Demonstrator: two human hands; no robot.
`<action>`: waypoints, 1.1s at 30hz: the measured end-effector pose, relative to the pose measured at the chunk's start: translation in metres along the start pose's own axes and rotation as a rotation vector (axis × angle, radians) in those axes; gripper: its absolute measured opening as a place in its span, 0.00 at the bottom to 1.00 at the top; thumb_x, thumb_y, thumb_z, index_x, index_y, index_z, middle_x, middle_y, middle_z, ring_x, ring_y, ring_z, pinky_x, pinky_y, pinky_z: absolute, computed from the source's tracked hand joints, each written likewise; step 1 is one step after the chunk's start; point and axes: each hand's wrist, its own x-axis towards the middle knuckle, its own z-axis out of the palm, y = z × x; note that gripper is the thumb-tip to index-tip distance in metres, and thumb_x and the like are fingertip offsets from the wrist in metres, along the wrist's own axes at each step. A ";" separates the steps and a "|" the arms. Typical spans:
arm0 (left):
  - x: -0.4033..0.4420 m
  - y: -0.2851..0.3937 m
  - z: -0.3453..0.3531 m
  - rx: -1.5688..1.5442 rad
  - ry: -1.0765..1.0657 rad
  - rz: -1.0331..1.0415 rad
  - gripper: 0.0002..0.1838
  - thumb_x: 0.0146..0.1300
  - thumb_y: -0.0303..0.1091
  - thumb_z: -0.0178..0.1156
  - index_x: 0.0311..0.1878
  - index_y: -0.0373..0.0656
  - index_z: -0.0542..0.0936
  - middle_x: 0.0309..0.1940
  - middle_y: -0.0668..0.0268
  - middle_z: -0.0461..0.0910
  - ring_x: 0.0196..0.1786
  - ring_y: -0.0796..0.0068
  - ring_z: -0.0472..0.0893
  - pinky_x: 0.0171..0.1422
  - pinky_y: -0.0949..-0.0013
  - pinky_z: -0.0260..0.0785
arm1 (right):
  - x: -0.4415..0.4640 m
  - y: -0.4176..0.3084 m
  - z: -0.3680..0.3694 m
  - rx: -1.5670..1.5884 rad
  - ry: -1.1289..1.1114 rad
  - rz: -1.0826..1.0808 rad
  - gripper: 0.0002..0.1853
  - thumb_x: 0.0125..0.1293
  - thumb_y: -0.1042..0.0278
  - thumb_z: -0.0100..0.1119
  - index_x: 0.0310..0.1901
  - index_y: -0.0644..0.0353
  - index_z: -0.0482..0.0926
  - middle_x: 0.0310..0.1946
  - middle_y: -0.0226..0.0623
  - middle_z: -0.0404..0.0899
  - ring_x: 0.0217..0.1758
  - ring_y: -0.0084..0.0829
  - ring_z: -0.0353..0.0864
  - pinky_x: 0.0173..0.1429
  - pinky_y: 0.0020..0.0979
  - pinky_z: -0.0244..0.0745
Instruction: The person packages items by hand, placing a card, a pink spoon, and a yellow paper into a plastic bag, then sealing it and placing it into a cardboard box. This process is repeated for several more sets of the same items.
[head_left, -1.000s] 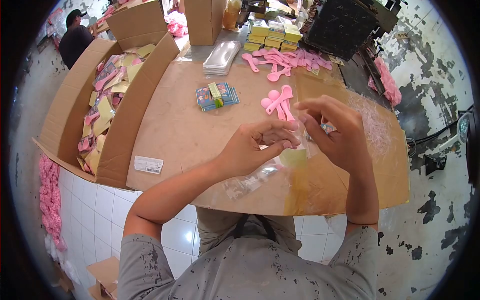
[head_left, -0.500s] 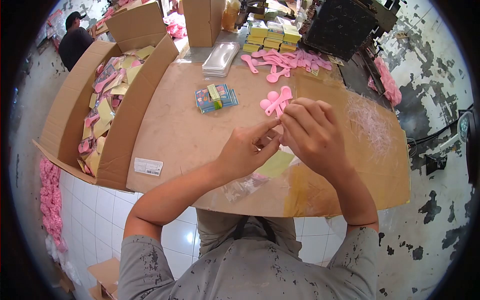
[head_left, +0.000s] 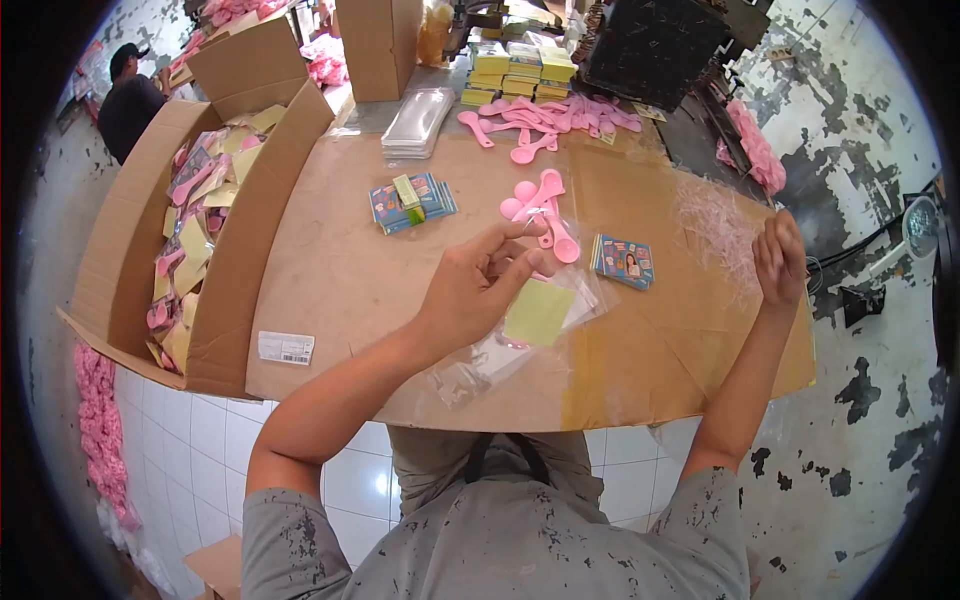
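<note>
My left hand [head_left: 485, 278] pinches the upper edge of a clear plastic bag, in which a pale yellow card [head_left: 539, 314] shows. Some pink is visible beside the card. Off to the right, my right hand [head_left: 779, 255] hangs beside a heap of thin clear plastic strips [head_left: 715, 220], its fingers curled in; whatever they hold, if anything, is too small to see. Just beyond my left hand lie several pink measuring spoons [head_left: 563, 248]. A small stack of blue printed cards [head_left: 622, 262] rests between my hands.
To the left stands an open cardboard box [head_left: 230, 260] full of packed bags. Another bundle of blue cards [head_left: 410, 203], a stack of clear bags [head_left: 417, 122], a pile of pink spoons [head_left: 570, 117] and yellow card stacks [head_left: 520, 70] occupy the table. A person [head_left: 130, 105] works at far left.
My right hand has left the bag and swung right to the strips, uncovering the blue cards. My left hand stays at the bag. The view has shifted slightly.
</note>
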 end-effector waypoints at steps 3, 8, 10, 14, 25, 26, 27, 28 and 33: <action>0.001 -0.003 0.003 -0.077 0.007 -0.039 0.18 0.79 0.28 0.58 0.68 0.33 0.74 0.46 0.59 0.87 0.50 0.79 0.85 0.55 0.73 0.78 | -0.026 0.035 -0.048 -0.912 0.362 0.132 0.20 0.70 0.80 0.56 0.63 0.62 0.76 0.56 0.46 0.78 0.61 0.40 0.78 0.65 0.36 0.72; 0.006 -0.005 -0.002 -0.108 -0.061 -0.060 0.19 0.78 0.27 0.59 0.68 0.33 0.74 0.50 0.57 0.87 0.53 0.76 0.86 0.58 0.73 0.79 | -0.040 0.019 0.008 -1.695 0.484 0.115 0.27 0.68 0.81 0.56 0.70 0.62 0.74 0.67 0.53 0.78 0.72 0.49 0.76 0.77 0.43 0.68; 0.008 -0.005 -0.004 -0.100 -0.061 -0.127 0.20 0.77 0.26 0.59 0.68 0.32 0.73 0.50 0.57 0.86 0.54 0.76 0.86 0.59 0.73 0.79 | -0.031 0.009 0.041 -1.562 0.491 0.114 0.25 0.70 0.76 0.57 0.69 0.62 0.76 0.65 0.51 0.80 0.71 0.48 0.77 0.76 0.42 0.69; 0.010 -0.009 -0.010 -0.120 -0.051 -0.150 0.20 0.77 0.27 0.60 0.68 0.32 0.74 0.50 0.57 0.87 0.53 0.75 0.87 0.57 0.71 0.81 | -0.017 0.003 0.009 -0.655 0.363 0.206 0.23 0.73 0.65 0.57 0.68 0.59 0.77 0.61 0.48 0.83 0.70 0.46 0.79 0.74 0.42 0.71; 0.012 -0.016 -0.012 -0.130 -0.040 -0.179 0.13 0.79 0.33 0.60 0.57 0.34 0.84 0.47 0.62 0.89 0.50 0.77 0.87 0.56 0.69 0.82 | -0.013 0.004 -0.019 -1.140 0.386 0.274 0.28 0.71 0.69 0.61 0.72 0.58 0.74 0.67 0.51 0.78 0.76 0.43 0.72 0.79 0.40 0.64; 0.012 -0.018 -0.012 -0.125 -0.049 -0.183 0.13 0.79 0.33 0.60 0.56 0.34 0.84 0.47 0.62 0.89 0.50 0.77 0.87 0.56 0.69 0.82 | -0.017 0.013 -0.028 -1.437 0.390 0.365 0.27 0.72 0.69 0.60 0.72 0.59 0.74 0.67 0.50 0.78 0.76 0.42 0.73 0.79 0.40 0.65; 0.012 -0.020 -0.013 -0.119 -0.058 -0.185 0.13 0.79 0.33 0.60 0.56 0.34 0.85 0.47 0.62 0.89 0.50 0.77 0.87 0.56 0.69 0.82 | -0.020 0.024 -0.039 -1.734 0.388 0.457 0.26 0.73 0.69 0.60 0.72 0.59 0.74 0.67 0.49 0.78 0.75 0.41 0.73 0.78 0.39 0.66; 0.012 -0.020 -0.013 -0.114 -0.062 -0.185 0.13 0.79 0.33 0.60 0.55 0.34 0.85 0.47 0.62 0.89 0.50 0.77 0.87 0.56 0.69 0.82 | -0.021 0.033 -0.052 -2.032 0.374 0.549 0.26 0.74 0.69 0.59 0.72 0.59 0.74 0.68 0.48 0.78 0.75 0.40 0.73 0.77 0.38 0.68; 0.012 -0.018 -0.012 -0.119 -0.027 -0.177 0.13 0.79 0.34 0.60 0.54 0.33 0.85 0.46 0.62 0.89 0.47 0.78 0.88 0.54 0.70 0.82 | -0.011 0.011 -0.042 -1.544 0.452 0.145 0.22 0.76 0.68 0.57 0.69 0.59 0.76 0.66 0.48 0.78 0.73 0.44 0.75 0.76 0.40 0.68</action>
